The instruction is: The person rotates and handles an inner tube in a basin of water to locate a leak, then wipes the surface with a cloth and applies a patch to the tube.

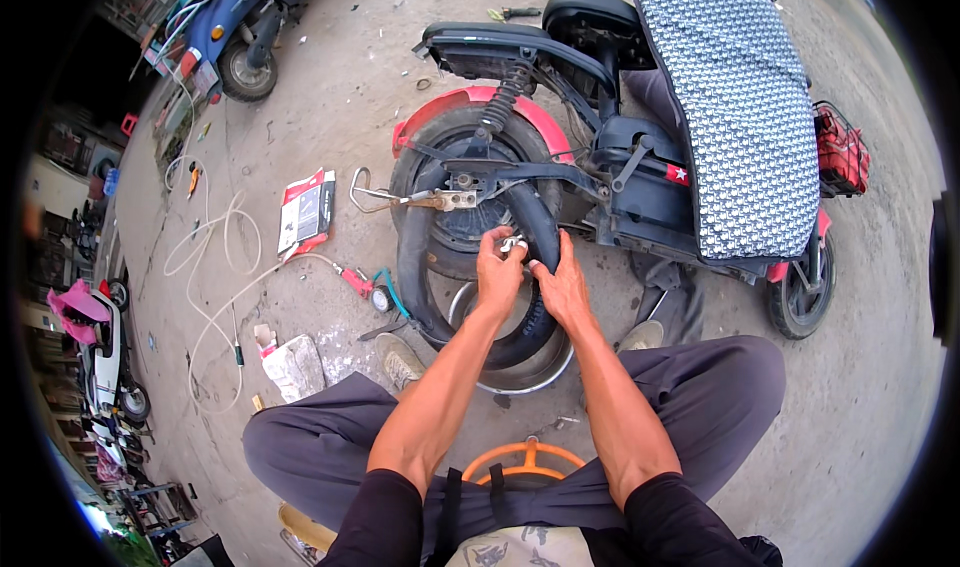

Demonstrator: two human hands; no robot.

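Where right fingers (567, 255) grip, the tube (540, 225) slants away leftward.

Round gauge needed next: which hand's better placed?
Probably left. The left hand is nearer the gauge, though a small pale thing is at its fingertips. The right hand is farther over, on the black tube.

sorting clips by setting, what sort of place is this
Probably an outdoor scooter repair spot: a black inner tube is being handled beside a scooter, an air gauge lies close by, and a blue scooter stands behind.
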